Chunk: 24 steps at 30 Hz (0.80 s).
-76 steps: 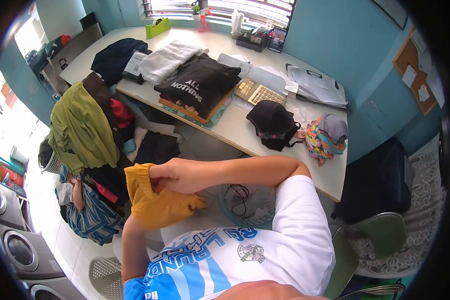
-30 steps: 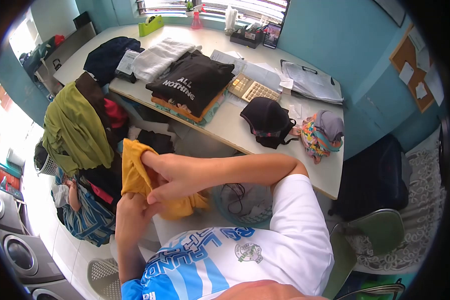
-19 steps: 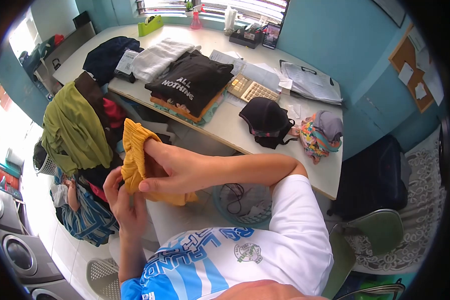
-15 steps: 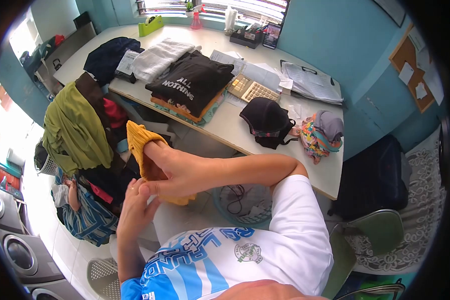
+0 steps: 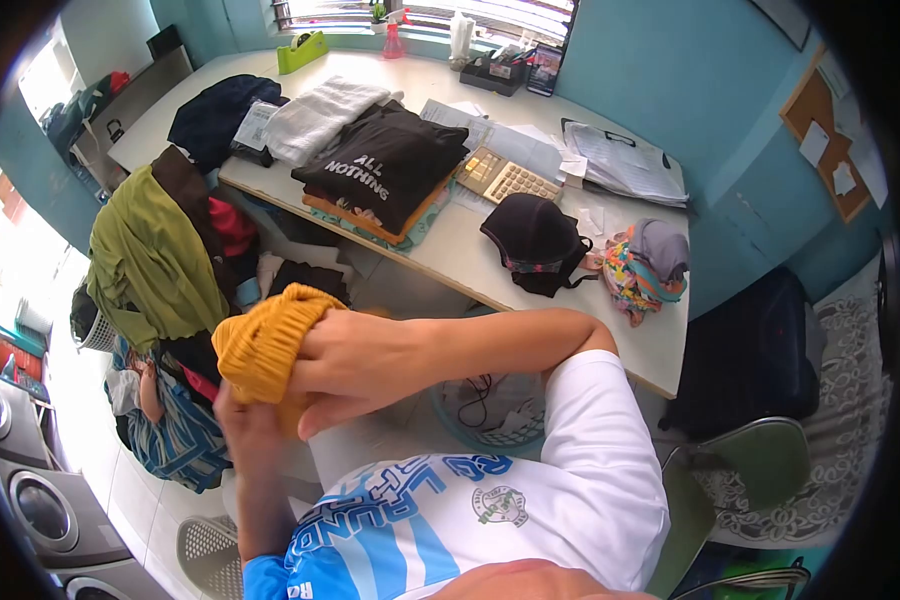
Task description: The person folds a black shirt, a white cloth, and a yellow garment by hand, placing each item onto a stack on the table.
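A mustard-yellow ribbed cloth [image 5: 270, 340] is bunched up in front of my body, left of the middle. My right hand [image 5: 355, 365] reaches across from the right and holds it, with the fingers partly hidden in the folds. Below the cloth's left side, my left hand [image 5: 250, 425] grips its lower edge, blurred by motion. Some of the yellow cloth hangs between the two hands.
On the white table [image 5: 450, 265] are a folded stack with a black shirt [image 5: 385, 165], a white towel [image 5: 325, 115], a calculator [image 5: 505, 178], a black bra [image 5: 532, 235] and papers. Clothes including a green one [image 5: 155, 260] pile at left. A blue basket [image 5: 490, 425] stands below.
The yellow cloth has moved down and left and is more bunched, its ribbed part now covering the right fingers. My left hand has shifted slightly left, up against the cloth.
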### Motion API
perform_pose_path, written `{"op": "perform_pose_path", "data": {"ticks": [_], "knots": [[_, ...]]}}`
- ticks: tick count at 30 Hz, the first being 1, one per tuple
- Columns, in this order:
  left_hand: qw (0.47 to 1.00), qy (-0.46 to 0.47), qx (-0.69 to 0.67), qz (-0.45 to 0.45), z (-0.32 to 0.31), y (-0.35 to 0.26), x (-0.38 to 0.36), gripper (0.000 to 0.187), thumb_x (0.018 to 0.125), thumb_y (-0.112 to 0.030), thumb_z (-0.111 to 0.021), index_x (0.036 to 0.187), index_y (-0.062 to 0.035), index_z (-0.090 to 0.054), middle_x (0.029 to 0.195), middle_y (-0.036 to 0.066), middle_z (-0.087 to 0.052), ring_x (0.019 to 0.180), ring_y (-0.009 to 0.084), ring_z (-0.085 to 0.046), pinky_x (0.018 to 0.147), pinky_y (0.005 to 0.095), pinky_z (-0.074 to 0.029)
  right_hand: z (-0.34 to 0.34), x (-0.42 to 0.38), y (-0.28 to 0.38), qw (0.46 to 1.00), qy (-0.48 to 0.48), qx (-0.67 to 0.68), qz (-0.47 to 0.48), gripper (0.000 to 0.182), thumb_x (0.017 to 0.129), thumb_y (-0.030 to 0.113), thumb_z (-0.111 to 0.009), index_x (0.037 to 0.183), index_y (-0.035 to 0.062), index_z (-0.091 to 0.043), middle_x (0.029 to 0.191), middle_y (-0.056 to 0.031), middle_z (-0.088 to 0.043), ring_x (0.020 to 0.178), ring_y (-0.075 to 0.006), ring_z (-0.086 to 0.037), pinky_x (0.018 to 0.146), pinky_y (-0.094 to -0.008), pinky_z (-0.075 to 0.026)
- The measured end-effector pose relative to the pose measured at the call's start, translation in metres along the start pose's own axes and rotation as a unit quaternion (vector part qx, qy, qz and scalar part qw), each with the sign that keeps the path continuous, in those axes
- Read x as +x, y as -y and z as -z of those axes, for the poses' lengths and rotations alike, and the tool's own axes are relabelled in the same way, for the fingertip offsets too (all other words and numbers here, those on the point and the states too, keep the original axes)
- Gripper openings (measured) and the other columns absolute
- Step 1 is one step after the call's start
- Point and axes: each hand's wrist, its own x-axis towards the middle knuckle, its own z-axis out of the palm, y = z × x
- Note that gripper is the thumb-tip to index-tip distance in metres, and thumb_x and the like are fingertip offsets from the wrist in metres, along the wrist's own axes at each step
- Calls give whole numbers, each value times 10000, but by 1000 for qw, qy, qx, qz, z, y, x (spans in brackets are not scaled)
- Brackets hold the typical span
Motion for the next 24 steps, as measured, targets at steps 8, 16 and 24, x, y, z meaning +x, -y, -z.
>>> {"op": "perform_pose_path", "data": {"ticks": [8, 16, 24], "knots": [[921, -263, -284, 51, 52, 2, 15, 366, 985, -254, -387, 1257, -20, -458, 1229, 146, -526, 1083, 275, -569, 899, 419, -499, 8, -10, -34, 932, 303, 15, -197, 520, 849, 483, -586, 1034, -3, -592, 925, -194, -623, 895, -336, -607, 772, -423, -472], [963, 118, -210, 118, 7, -8, 20, 727, 924, -379, -531, 1446, -16, -179, 1438, 159, -322, 1270, 267, -411, 998, 368, -374, 59, 2, -17, 834, -10, 369, -410, 530, 907, 476, -532, 1166, 14, -541, 1082, -81, -623, 967, -180, -594, 817, -314, -474], [905, 286, -281, 139, -35, 3, 19, 873, 845, -447, -641, 1424, 26, -190, 1384, 132, -385, 1280, 211, -386, 1049, 359, -301, 70, 0, -55, 675, -143, 638, -341, 370, 973, 319, -464, 1242, 66, -471, 1109, -65, -605, 1001, -178, -602, 885, -353, -495]]}}
